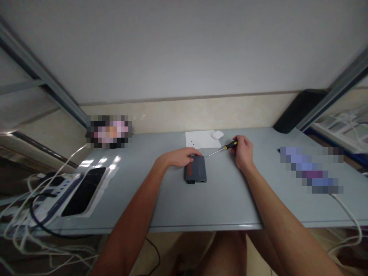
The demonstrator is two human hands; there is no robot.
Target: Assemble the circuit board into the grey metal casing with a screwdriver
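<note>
A small dark grey box (196,169) with a reddish strip lies on the grey desk. My left hand (182,156) is closed on its upper left corner, with fingers along the far edge. In my right hand (243,152) is a screwdriver (230,145) with a black and yellow handle, gripped by the fingers. Its metal shaft points left, and the tip is near the box's far right corner; whether they touch is too small to tell. Behind the box lies a white paper (201,138) with a few tiny dark specks and a white rounded object (217,135).
A dark phone-like slab (84,191) lies at the left beside a power strip (61,195) and tangled white cables. A black cylinder (293,111) stands at the back right. Blurred-out items sit at the back left and right. The desk's front edge (201,228) runs below my forearms.
</note>
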